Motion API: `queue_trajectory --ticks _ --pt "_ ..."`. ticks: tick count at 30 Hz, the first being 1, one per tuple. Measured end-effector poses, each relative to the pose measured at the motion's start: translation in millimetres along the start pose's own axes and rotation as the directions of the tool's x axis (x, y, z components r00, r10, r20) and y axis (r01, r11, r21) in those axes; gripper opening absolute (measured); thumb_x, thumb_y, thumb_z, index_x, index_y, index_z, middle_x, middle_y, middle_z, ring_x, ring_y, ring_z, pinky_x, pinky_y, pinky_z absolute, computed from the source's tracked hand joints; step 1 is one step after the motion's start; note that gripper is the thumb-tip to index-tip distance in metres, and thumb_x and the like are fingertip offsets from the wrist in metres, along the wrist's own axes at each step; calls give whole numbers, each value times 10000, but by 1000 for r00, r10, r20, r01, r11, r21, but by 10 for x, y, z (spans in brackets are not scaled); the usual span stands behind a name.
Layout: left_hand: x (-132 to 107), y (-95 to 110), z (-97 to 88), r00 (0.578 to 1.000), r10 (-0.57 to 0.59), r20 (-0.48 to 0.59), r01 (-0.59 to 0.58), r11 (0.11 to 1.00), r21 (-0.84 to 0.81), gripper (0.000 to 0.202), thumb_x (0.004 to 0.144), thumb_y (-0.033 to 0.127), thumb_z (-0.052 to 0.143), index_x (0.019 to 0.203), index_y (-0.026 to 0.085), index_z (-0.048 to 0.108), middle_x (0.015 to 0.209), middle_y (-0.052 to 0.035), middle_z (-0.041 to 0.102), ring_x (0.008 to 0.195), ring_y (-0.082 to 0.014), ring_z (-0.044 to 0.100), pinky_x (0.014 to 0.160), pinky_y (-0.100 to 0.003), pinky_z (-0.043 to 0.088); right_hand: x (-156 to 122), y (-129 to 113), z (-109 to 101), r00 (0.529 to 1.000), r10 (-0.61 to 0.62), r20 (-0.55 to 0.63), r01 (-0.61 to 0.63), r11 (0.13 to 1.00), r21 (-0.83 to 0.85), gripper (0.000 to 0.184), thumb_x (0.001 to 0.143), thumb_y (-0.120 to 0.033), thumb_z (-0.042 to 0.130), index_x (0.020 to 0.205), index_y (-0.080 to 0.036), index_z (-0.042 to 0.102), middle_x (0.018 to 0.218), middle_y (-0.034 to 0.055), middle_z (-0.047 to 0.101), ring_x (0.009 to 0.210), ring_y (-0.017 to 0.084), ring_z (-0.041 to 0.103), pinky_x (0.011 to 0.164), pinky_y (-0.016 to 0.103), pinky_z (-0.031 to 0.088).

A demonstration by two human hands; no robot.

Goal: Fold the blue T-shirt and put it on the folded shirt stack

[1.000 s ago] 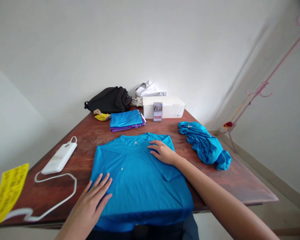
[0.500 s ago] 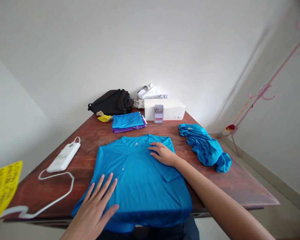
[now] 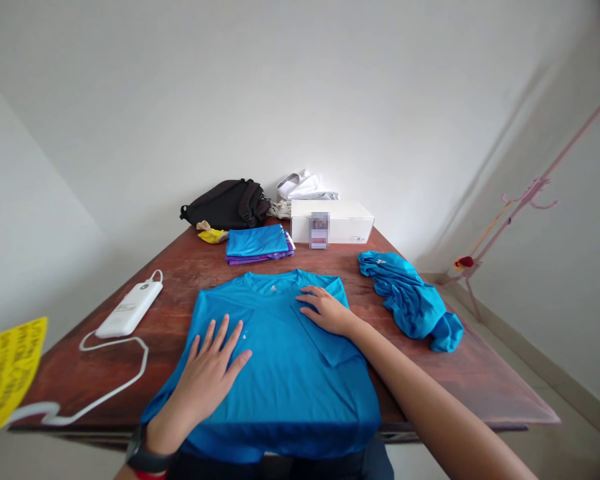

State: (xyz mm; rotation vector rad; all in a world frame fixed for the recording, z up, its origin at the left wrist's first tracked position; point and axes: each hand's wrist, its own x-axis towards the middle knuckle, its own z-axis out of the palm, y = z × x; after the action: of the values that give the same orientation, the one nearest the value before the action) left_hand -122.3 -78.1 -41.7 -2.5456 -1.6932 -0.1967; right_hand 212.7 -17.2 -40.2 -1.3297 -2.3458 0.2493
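On shirt — left hand, right hand

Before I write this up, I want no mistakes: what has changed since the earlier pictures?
The left hand has moved up the laid-out shirt toward the collar, bringing a dark wristband into view; neither hand has grasped anything. The right hand, crumpled shirt and power bank stayed put.

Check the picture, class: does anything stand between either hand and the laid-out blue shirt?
Nothing visible does. The left hand and right hand appear to rest directly on the shirt, fingers spread. The crumpled cloth lies apart to the right, the white device to the left.
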Motion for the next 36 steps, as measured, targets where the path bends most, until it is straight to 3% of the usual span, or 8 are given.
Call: queue_trajectory --ticks 5,10,15,20,25,36 --pt "27 12 45 998 -46 43 46 999 3 669 971 688 391 1574 431 257 1684 -43 132 1530 -439 131 1123 -749 232 7 -4 10 1000 -3 11 3 1000 -4 409 1024 -373 518 1371 -191 637 1455 136 558 1392 297 472 1194 474 366" --pt "32 28 -43 993 -71 96 75 996 -38 658 964 708 379 1561 449 286 1690 -38 109 1532 -437 103 1133 -737 223 2 -22 -9 1000 1 10 -1 1000 -4 412 1015 -358 538 1373 -178 636 1463 145 552 1397 308 467 1193 477 367" --pt "26 -268 -88 994 -108 27 110 991 -70 602 1005 647 346 1560 414 328 1699 -49 53 1532 -425 105 1139 -680 291 -8 -11 -3 1000 -1 4 1 1000 0 411 1014 -367 537 1372 -191 635 1456 135 561 1396 299 473 1188 470 378" --pt "-37 -532 45 996 -89 21 89 996 -1 651 1008 615 367 1594 351 261 1691 -64 126 1532 -418 119 1159 -661 283 0 19 32 1000 -11 3 11 1000 14 407 1014 -366 532 1368 -195 638 1457 140 558 1391 307 474 1180 493 385" --pt "-76 -507 117 994 -88 -60 89 996 20 634 1004 620 384 1583 385 277 1690 -48 147 1527 -423 151 1153 -650 310 2 35 47 1000 -6 -4 6 1000 27 406 1011 -377 532 1364 -209 640 1463 135 553 1398 315 466 1177 512 386" --pt "-99 -449 51 991 -115 -66 112 993 -42 634 984 644 418 1558 380 365 1680 -90 207 1524 -421 189 1161 -641 295 -9 24 29 1000 15 9 -15 999 48 422 1013 -406 519 1369 -212 637 1471 131 544 1389 304 477 1180 494 381"
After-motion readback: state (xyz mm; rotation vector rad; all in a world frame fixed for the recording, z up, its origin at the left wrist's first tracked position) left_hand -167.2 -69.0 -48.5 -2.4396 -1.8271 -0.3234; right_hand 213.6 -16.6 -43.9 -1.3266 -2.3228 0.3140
